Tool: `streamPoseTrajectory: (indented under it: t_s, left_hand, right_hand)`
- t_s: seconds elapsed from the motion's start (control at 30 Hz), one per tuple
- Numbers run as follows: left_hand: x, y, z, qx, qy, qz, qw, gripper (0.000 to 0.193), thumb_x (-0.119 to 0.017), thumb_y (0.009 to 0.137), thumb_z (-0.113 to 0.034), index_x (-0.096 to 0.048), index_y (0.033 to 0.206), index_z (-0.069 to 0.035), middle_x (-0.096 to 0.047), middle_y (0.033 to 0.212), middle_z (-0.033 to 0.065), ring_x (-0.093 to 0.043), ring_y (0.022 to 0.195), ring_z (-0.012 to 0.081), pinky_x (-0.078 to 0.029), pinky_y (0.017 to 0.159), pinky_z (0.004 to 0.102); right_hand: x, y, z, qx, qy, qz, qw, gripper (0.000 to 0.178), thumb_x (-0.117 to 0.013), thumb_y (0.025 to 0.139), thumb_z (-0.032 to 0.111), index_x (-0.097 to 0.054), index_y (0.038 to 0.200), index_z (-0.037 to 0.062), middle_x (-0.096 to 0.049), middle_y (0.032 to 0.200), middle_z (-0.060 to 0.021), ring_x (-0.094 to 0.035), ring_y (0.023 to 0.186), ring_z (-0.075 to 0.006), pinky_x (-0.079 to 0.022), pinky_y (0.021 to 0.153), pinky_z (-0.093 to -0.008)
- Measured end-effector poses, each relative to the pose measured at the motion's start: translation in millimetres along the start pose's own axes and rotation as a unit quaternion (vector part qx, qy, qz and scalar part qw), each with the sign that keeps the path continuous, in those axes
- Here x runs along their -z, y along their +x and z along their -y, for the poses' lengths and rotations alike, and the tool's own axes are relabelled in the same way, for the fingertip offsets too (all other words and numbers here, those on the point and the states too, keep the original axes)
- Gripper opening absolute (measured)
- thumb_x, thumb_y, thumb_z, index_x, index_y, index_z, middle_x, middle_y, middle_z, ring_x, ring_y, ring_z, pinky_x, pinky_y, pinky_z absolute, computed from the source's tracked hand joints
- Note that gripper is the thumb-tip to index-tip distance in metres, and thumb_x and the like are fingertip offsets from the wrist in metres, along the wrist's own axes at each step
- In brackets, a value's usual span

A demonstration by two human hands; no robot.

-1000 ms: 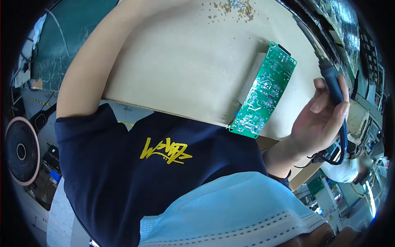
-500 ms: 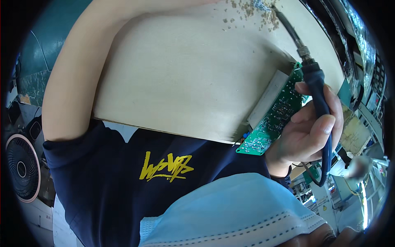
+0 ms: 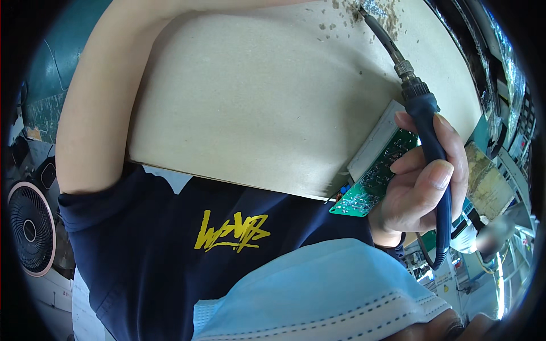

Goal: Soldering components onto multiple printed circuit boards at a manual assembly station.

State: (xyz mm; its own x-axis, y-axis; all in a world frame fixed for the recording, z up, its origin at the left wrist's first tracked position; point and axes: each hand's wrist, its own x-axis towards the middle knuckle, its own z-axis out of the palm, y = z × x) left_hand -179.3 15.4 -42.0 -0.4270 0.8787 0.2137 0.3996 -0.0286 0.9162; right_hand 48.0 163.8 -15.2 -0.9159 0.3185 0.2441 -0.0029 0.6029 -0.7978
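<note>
Iron: soldering iron (image 3: pixel 424 122) w/ dark blue handle is slanting up-left over the board; metal shaft is running to the tip at top of frame, tip sitting among grey solder specks (image 3: pixel 375 14).
Cord: dark cable (image 3: pixel 443 227) is leaving the handle's rear end, curving down behind the hand.
R hand: right hand (image 3: pixel 418 182) is wrapping the handle, fingers curled shut round it, thumb lying along the grip; hand is sitting at the board's right edge.
PCB: green circuit board (image 3: pixel 372 179) is lying on the board's right edge, just beside and partly under the R hand, lower end sticking out past the board's near edge; pale strip is running along its left side.
Worktop: tan fibreboard (image 3: pixel 256 108) is filling most of the middle of the view.
L arm: bare left forearm (image 3: pixel 94 113) is stretching along the board's left side and up across the top; L hand is out of view, grip can't tell.
Body: dark navy T-shirt (image 3: pixel 170 238) w/ yellow print is showing below the board; light blue face mask (image 3: pixel 318 295) is at bottom.
Surrounds: small fan w/ pink rim (image 3: pixel 28 227) is standing far left; cluttered shelves (image 3: pixel 512 142) are at far right.
</note>
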Motion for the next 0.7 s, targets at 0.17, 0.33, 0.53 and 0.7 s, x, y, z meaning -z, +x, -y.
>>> streamPoseTrajectory:
  t_s: [0.17, 0.33, 0.53, 0.7]
  left_hand:
    - [-3.8, -1.3, -0.9, 0.011, 0.01, 0.005, 1.0, 0.013, -0.061, 0.082, 0.002, -0.054, 0.072, -0.002, -0.051, 0.063, -0.0029, -0.046, 0.057, 0.0006, -0.035, 0.05, 0.0182]
    - [-9.3, -4.8, 5.4, -0.048, 0.138, -0.033, 0.989, 0.013, -0.062, 0.082, 0.001, -0.054, 0.072, -0.002, -0.05, 0.063, -0.0026, -0.045, 0.057, 0.0017, -0.036, 0.051, 0.0197]
    - [-6.4, 0.9, 14.8, -0.054, 0.111, -0.013, 0.992, 0.012, -0.062, 0.081, 0.001, -0.054, 0.072, -0.002, -0.048, 0.061, -0.0029, -0.042, 0.056, 0.0015, -0.034, 0.05, 0.0202]
    - [1.6, 1.3, 7.2, -0.012, 0.123, -0.007, 0.992, 0.012, -0.06, 0.079, 0.003, -0.054, 0.071, -0.002, -0.044, 0.058, -0.0048, -0.038, 0.053, 0.0003, -0.029, 0.048, 0.0199]
  right_hand:
    - [-0.1, 0.2, -2.0, 0.003, 0.005, -0.002, 1.0, 0.053, -0.048, 0.104, 0.033, -0.06, 0.116, -0.0165, -0.065, 0.079, -0.0272, -0.07, 0.065, -0.0291, -0.048, 0.052, -0.0244]
    - [0.4, -1.9, -0.4, -0.012, -0.002, -0.002, 1.0, 0.053, -0.048, 0.104, 0.034, -0.06, 0.116, -0.0158, -0.065, 0.073, -0.0248, -0.07, 0.065, -0.0295, -0.046, 0.05, -0.0234]
    - [-0.5, -1.5, -1.3, -0.008, -0.007, 0.003, 1.0, 0.052, -0.047, 0.104, 0.035, -0.062, 0.116, -0.0138, -0.066, 0.074, -0.0254, -0.071, 0.066, -0.0289, -0.043, 0.05, -0.0217]
    - [0.9, -0.2, -2.3, 0.0, -0.008, 0.009, 1.0, 0.051, -0.048, 0.104, 0.034, -0.062, 0.116, -0.0132, -0.067, 0.076, -0.0254, -0.072, 0.069, -0.0298, -0.046, 0.052, -0.0219]
